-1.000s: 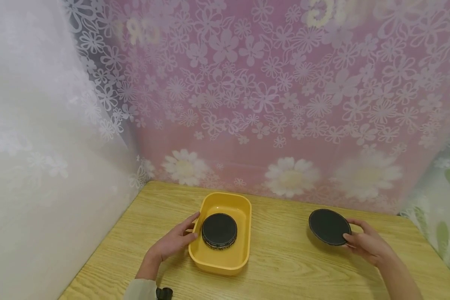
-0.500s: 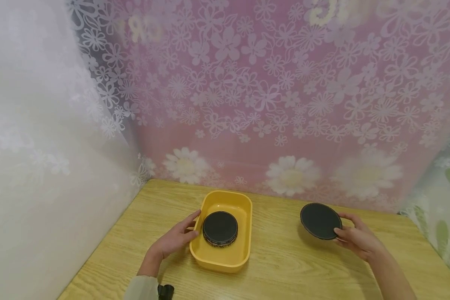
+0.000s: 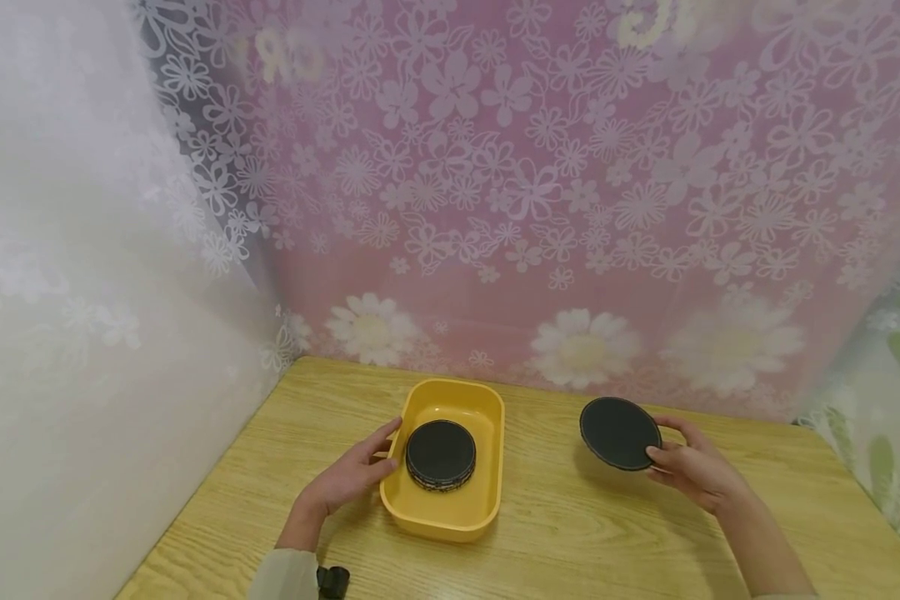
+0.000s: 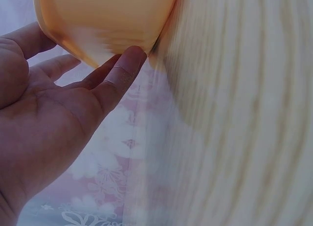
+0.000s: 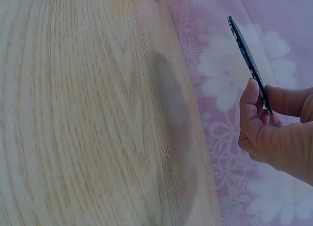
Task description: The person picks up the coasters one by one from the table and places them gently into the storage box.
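My right hand point(image 3: 696, 467) pinches a round black coaster point(image 3: 619, 433) by its right edge, thumb on the upper face. The coaster is held above the table; in the right wrist view the thin coaster point(image 5: 247, 59) shows edge-on between thumb and fingers. A yellow rectangular tray point(image 3: 489, 467) stands left of it, holding a stack of similar black coasters point(image 3: 441, 452). Against the tray's left wall rests my left hand point(image 3: 352, 477), its fingers extended. The left wrist view shows those fingertips point(image 4: 128, 64) touching the outside of the tray point(image 4: 107, 20).
Everything is on a wood-grain table point(image 3: 555, 525). A pink floral curtain point(image 3: 495, 250) hangs behind its back edge, and a pale sheet point(image 3: 105, 333) hangs at the left. A small black object point(image 3: 334, 582) is by the left sleeve point(image 3: 285, 575).
My right hand has carried the coaster leftward and slightly farther back, closer to the tray. The left hand and the stacked coasters have stayed in place.
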{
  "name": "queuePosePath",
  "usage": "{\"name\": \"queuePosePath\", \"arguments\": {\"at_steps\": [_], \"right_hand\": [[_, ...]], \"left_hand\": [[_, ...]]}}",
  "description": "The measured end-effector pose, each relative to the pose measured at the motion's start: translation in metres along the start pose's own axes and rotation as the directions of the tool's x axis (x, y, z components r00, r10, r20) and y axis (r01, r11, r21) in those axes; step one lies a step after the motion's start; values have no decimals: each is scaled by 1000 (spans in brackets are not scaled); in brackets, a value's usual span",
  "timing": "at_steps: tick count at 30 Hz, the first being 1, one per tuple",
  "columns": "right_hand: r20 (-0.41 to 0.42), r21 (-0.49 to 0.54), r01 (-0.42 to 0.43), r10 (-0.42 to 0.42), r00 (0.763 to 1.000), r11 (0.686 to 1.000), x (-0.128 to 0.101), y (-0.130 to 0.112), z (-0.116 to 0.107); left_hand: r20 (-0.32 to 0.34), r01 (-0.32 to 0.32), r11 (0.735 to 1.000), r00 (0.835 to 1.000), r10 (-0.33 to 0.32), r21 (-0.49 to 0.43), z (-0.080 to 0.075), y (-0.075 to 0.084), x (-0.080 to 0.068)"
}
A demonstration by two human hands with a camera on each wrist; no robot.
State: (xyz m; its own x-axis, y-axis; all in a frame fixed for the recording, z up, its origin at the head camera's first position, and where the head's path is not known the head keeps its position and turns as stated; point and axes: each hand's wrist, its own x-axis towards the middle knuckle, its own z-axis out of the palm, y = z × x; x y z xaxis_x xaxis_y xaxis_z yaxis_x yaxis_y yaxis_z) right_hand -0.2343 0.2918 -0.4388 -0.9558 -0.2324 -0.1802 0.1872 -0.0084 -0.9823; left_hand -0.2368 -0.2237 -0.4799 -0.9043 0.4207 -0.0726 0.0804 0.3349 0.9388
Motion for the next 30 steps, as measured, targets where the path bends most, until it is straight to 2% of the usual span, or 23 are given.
{"name": "queuePosePath", "arguments": {"at_steps": [6, 14, 22, 30], "right_hand": [[-1, -29, 5, -5, 1000, 1000, 3, -4, 14], [58, -34, 38, -36, 998, 999, 8, -8, 36], [65, -39, 24, -22, 998, 999, 14, -11, 58], [112, -32, 31, -28, 993, 999, 18, -12, 79]], "left_hand": [[-2, 1, 1000, 1000, -1, 2, 0, 0, 0], [-15, 7, 1000, 1000, -7, 13, 0, 1, 0], [-9, 3, 1000, 1000, -3, 3, 0, 1, -1], [-12, 7, 1000, 1000, -7, 7, 0, -1, 0]]}}
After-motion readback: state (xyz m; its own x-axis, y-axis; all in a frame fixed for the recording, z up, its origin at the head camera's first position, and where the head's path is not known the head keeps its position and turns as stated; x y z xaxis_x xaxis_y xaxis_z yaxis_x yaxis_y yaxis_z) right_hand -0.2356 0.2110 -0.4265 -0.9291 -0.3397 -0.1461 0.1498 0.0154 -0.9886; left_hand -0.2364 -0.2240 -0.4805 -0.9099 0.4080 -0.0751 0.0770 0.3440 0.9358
